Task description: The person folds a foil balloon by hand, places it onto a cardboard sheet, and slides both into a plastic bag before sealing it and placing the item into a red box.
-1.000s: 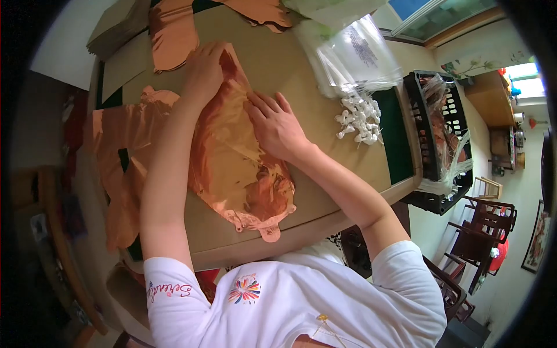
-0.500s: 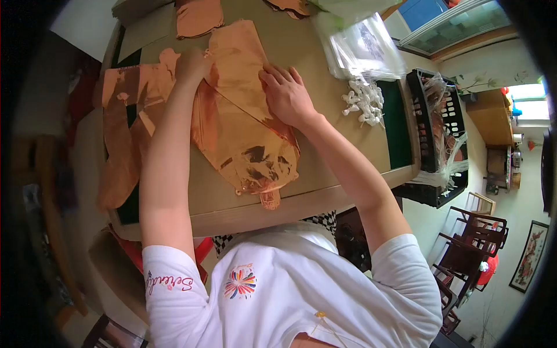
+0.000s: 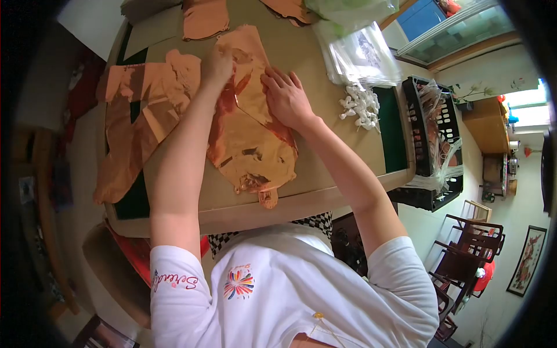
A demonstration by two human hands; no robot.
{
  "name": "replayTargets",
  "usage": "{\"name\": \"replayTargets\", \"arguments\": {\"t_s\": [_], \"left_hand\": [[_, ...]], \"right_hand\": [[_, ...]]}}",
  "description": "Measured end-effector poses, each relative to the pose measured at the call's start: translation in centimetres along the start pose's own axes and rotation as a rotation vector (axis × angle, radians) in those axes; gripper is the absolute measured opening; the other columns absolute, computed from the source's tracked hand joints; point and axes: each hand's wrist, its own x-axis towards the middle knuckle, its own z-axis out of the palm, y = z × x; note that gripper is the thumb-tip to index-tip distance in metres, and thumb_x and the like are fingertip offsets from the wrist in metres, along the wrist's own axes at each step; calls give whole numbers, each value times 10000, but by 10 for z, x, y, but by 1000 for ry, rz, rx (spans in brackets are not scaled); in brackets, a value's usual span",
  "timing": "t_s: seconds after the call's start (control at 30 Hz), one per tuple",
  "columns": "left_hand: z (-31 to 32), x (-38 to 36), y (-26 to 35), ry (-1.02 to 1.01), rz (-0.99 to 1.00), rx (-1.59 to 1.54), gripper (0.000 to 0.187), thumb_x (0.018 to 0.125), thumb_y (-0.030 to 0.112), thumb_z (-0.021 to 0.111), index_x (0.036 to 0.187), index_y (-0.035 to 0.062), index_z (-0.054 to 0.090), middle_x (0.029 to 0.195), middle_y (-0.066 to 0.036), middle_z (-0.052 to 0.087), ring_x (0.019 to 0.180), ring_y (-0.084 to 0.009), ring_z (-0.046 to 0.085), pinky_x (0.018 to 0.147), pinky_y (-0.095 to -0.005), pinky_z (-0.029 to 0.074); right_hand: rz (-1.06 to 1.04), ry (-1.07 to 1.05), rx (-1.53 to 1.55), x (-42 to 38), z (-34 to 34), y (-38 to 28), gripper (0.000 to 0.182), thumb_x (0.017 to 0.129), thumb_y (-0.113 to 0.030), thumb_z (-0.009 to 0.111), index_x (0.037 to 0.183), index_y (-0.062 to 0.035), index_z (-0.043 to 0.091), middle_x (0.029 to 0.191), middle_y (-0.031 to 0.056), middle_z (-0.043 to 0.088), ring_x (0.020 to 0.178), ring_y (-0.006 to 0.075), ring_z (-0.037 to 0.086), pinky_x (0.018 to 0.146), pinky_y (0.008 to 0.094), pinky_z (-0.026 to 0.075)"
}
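A flat, deflated rose-gold foil balloon [image 3: 252,145] lies on the table in front of me, its narrow tab near the front edge. My left hand [image 3: 218,68], fingers curled, grips the balloon's left edge near the top and has it folded over toward the middle. Its fingertips are partly hidden. My right hand [image 3: 287,95] rests with stretched fingers on the balloon's right edge. Left of my left forearm lies another flat rose-gold foil balloon [image 3: 125,139], creased and partly covered by the arm.
Further rose-gold foil pieces [image 3: 206,18] lie at the far side. Clear plastic bags [image 3: 362,55] and a pile of small white pieces [image 3: 361,107] are to the right. Beyond the table's right edge stands a black crate [image 3: 426,145] with plastic-wrapped contents.
My left hand has moved right, bringing the balloon's left edge inward over its middle. My right hand stays on the right edge. The view has shifted slightly.
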Motion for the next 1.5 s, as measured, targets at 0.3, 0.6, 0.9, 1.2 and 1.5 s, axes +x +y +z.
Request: {"name": "replayTargets", "arguments": {"t_s": [0.3, 0.6, 0.9, 1.2, 1.5], "left_hand": [[31, -52, -44, 150, 678, 763, 369, 994, 212, 408, 1280, 5, 515, 1361, -182, 501, 1331, -320, 408, 1103, -482, 313], [31, -57, -42, 133, 646, 770, 379, 968, 178, 435, 1303, 7, 483, 1408, -185, 451, 1349, -322, 384, 1106, -473, 311], [-41, -76, -45, 371, 156, -142, 423, 914, 150, 549, 1307, 9, 480, 1240, -153, 533, 1136, -264, 539, 978, -341, 402], [-116, -109, -50, 147, -388, -974, 370, 885, 232, 637, 1208, 57, 596, 1117, -35, 577, 1006, -156, 527, 804, -281, 398], [-85, -100, -14, 43, -161, -406, 337, 872, 283, 637, 1133, 73, 679, 1005, -19, 643, 918, -117, 560, 785, -274, 384]], "right_hand": [[-4, 17, -21, 1, -3, -1, 325, 953, -191, 485, 1249, -65, 536, 1368, 133, 510, 1307, 287, 435, 1100, 496, 299], [-47, -64, 22, 29, -2, -1, 379, 970, -240, 458, 1320, -104, 502, 1428, 124, 455, 1360, 279, 375, 1110, 521, 265], [-26, -105, -14, 26, 3, 0, 416, 979, -245, 424, 1374, -118, 458, 1450, 97, 437, 1359, 274, 377, 1107, 527, 272], [-43, -80, -32, 25, 9, 5, 424, 974, -261, 441, 1375, -126, 462, 1446, 89, 443, 1359, 270, 377, 1118, 513, 260], [-59, -38, -19, 25, 11, 6, 402, 994, -291, 421, 1358, -140, 499, 1429, 70, 469, 1349, 256, 391, 1117, 502, 265]]}}
